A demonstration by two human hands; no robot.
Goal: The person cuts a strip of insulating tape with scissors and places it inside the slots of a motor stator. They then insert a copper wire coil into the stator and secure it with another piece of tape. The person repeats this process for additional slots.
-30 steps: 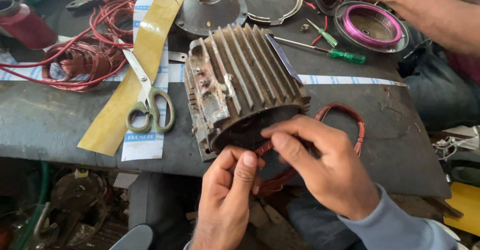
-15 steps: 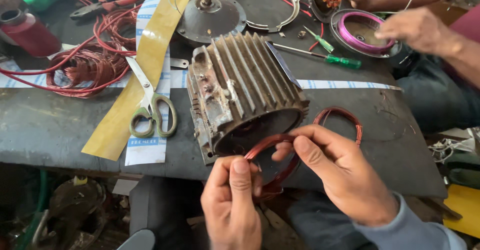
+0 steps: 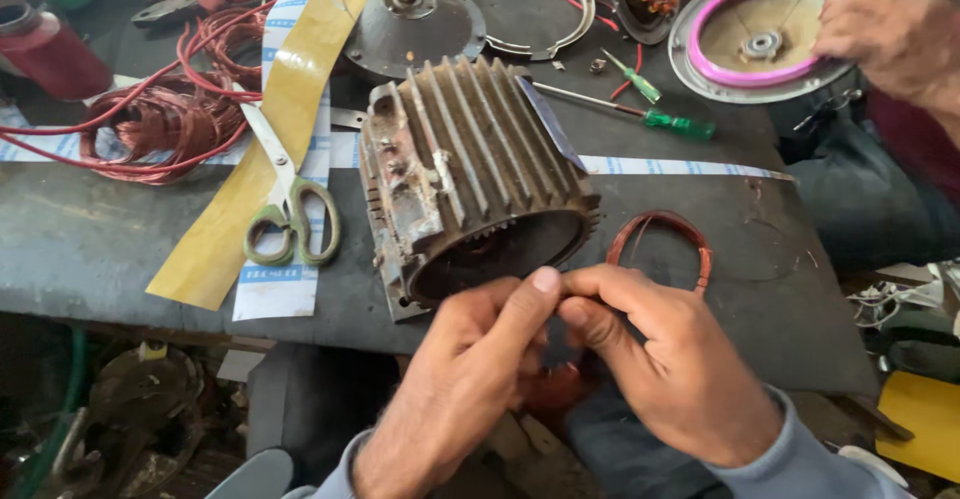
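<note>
1. I look down on a dark worktop (image 3: 120, 249), crowded with parts and tools.
2. The finned motor housing (image 3: 470, 174) lies on its side at the middle, its open round mouth turned toward me.
3. A co-worker's hand (image 3: 885, 34) at the top right rests on a round cover with a pink ring (image 3: 760, 29).
4. A long yellow strip (image 3: 270, 139) runs slantwise across the worktop's left half, over a white printed strip.
5. My right hand (image 3: 670, 369) and my left hand (image 3: 470, 379) meet just below the housing's mouth.
6. Both sets of fingers are narrow, thumbs and forefingers pinched on the copper wire coil (image 3: 660, 244), whose loop lies on the worktop just right of the housing.
7. A bundle of red wire (image 3: 150, 124) lies at the left, well apart from my hands.
8. Green-handled scissors (image 3: 290, 214) rest on the yellow strip, left of the housing.
9. A green-handled screwdriver (image 3: 640, 114) lies behind the housing.
</note>
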